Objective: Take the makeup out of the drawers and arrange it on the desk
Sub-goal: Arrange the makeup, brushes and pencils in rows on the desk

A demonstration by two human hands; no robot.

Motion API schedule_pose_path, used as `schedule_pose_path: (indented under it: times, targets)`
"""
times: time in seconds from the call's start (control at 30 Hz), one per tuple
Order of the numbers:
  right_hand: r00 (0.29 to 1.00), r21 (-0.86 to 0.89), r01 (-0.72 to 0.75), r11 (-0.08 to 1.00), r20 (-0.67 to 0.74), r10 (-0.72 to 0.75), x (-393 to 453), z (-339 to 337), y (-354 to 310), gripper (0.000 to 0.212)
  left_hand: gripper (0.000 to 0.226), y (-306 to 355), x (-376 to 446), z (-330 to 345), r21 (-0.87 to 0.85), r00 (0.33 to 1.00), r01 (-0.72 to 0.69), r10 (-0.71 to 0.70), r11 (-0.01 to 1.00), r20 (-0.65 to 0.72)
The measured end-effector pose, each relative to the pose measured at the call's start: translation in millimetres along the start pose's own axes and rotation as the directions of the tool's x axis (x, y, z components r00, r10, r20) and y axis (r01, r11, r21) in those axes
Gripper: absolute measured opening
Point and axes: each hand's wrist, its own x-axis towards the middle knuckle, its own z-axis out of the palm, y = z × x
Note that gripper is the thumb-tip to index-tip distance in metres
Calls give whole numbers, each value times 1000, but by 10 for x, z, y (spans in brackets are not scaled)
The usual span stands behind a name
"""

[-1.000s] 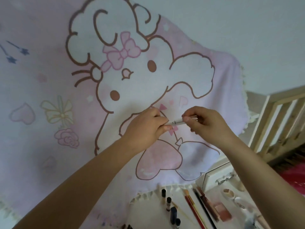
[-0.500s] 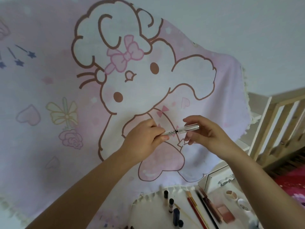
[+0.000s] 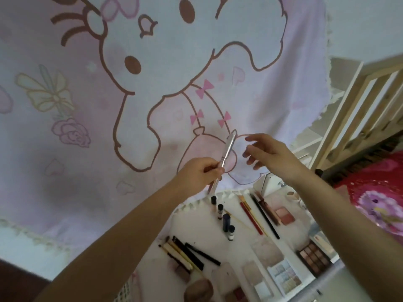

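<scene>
Fingers of the left hand (image 3: 201, 173) were clamped on a slim silver makeup pen (image 3: 224, 159), tilted up above the white bench (image 3: 196, 225). The right hand (image 3: 268, 154) hovered just beside the pen's top, fingers spread, touching nothing.

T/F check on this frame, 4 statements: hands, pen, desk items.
1. The left hand holds the silver pen. True.
2. The right hand also grips the pen. False: it is open, fingers spread, apart from the pen.
3. The pen lies flat on the desk. False: it is held up in the air, tilted, above the desk.
4. A red pencil lies on the desk beside a black pencil. True.
</scene>
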Motion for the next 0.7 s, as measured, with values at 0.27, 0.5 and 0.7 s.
schedule_pose_path:
  times: [0.27, 0.5, 0.7]
  targets:
    - [974, -203, -196, 959, 77, 215, -468, 67, 769, 11, 16, -332, 140, 652, -747, 902, 346, -420, 567, 99]
    - [942, -405, -228, 885, 137, 305, -451, -24, 1096, 15, 12, -405, 268, 1024, -736, 881, 439, -407, 516, 240]
    - [919, -520, -288, 804, 87, 385, -391, -63, 1481, 22, 14, -631, 295, 1031, -628, 797, 566, -549, 535, 250]
